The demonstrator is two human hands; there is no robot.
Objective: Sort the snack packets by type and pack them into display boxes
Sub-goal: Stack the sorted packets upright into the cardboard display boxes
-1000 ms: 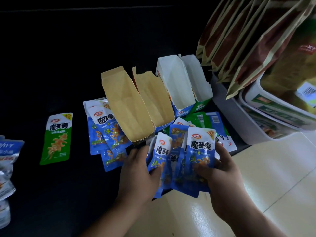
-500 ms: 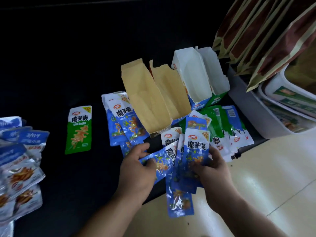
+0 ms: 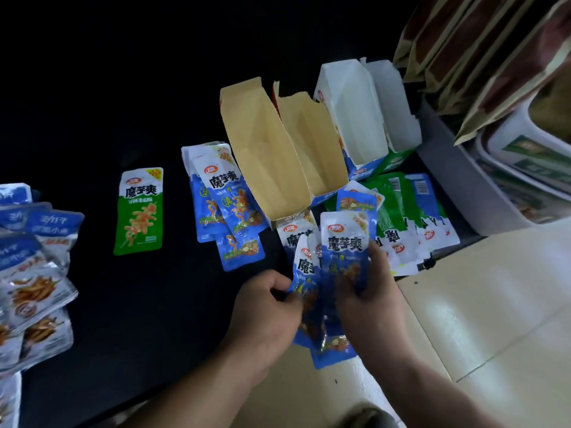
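Wide black mat (image 3: 108, 304) fills the view from 7 round to 12 o'clock, and a pale tiled floor (image 3: 500, 319) takes the 4 o'clock corner. Up at 2 o'clock, brown pouches (image 3: 482, 57) hang in a row over stacked white tubs (image 3: 525, 156).

Centre stage, just past 12, four open display boxes stand side by side. There are two brown-lined boxes (image 3: 262, 156) on the 9 o'clock side, touching two white-lined boxes (image 3: 355, 112) towards 3. All four tip back, and no packets show inside them.

Out at 8 o'clock, a heap of silver-blue packets (image 3: 34, 282) runs off the edge.

Down at 6 o'clock are the hands! The left hand (image 3: 265, 310) pinches the lower corner of a bunch of blue packets (image 3: 343, 242). The right hand (image 3: 370, 301) has its fingers curled round the other side, so both are clamped on the bunch. The bunch is upright, just in front of the brown-lined boxes.

At 3 o'clock of the bunch lies a spread of face-down packets (image 3: 398, 208), green and blue. At 10 o'clock of the hands is a loose stack of blue packets (image 3: 222, 199), just beside the first box. Further towards 9, a single green packet (image 3: 140, 211) lies flat by itself.
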